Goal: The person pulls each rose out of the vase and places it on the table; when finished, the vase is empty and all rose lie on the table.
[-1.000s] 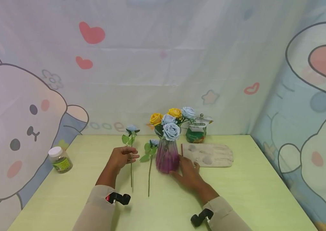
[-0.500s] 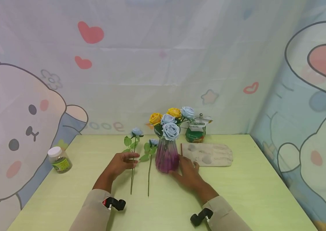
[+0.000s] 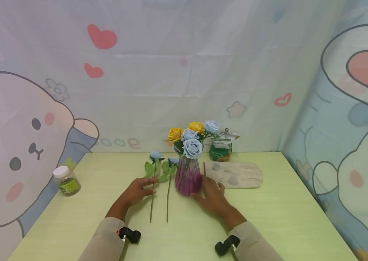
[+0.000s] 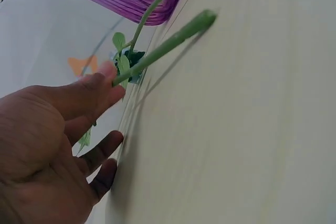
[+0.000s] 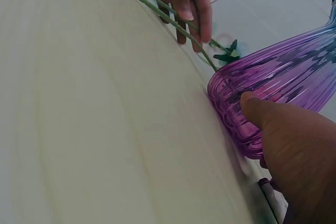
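Observation:
My left hand (image 3: 138, 191) pinches the green stem (image 4: 173, 43) of a blue rose (image 3: 156, 156) between thumb and fingertips, its other fingers loosely spread. Just right of it a second blue rose (image 3: 173, 160) lies with its stem (image 3: 168, 203) toward me. A purple ribbed glass vase (image 3: 188, 177) stands upright with blue and yellow roses (image 3: 192, 148) in it. Against the vase's right side rests my right hand (image 3: 214, 197); in the right wrist view its thumb lies on the purple glass (image 5: 231, 98).
Behind the vase's right side stands a green and white pouch (image 3: 221, 148). A whitish glove (image 3: 240, 175) lies right of the vase, a thin dark red stick (image 3: 205, 169) at its left edge. A lidded jar (image 3: 67, 181) is at the table's left edge.
The left hand has moved slightly down and the rose it holds has shifted right and toward me, closer to the other loose rose. The right hand and vase stay in place.

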`<action>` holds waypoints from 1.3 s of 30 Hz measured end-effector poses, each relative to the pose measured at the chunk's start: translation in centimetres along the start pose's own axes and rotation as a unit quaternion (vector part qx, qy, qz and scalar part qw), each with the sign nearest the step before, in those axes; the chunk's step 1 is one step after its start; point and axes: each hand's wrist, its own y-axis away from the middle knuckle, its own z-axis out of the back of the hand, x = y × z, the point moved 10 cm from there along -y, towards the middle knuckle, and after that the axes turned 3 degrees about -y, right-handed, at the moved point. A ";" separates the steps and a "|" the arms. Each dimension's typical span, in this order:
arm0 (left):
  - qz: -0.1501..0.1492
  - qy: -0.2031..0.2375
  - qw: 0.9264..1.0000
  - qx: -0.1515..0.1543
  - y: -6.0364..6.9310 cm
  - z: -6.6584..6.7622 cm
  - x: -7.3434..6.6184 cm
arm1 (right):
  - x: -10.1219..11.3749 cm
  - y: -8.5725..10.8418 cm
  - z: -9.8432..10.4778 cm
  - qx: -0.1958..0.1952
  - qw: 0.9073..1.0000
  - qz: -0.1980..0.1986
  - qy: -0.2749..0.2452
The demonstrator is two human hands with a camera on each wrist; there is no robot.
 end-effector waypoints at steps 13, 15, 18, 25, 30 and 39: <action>0.028 -0.142 0.987 -0.063 0.1 0.0 0.6 | 0.3 -0.1 -0.3 0.001 1.000 0.006 -0.006; 0.023 -0.155 0.984 -0.080 0.1 0.2 0.4 | 0.3 -0.1 -0.2 0.003 1.000 0.007 -0.007; 0.010 -0.179 0.978 -0.103 0.1 0.6 -0.2 | 0.4 -0.2 -0.2 0.009 1.000 0.004 -0.008; 0.006 -0.194 0.971 -0.137 0.4 1.8 -2.2 | 0.3 -0.2 -0.1 0.006 1.000 0.002 -0.007; -0.025 -0.157 0.970 -0.185 0.5 3.0 -5.2 | 0.3 -0.1 -0.1 0.004 1.000 -0.001 -0.010; -0.080 -0.009 0.962 -0.260 0.4 4.1 -10.4 | 0.2 0.2 0.1 0.004 1.000 -0.005 -0.019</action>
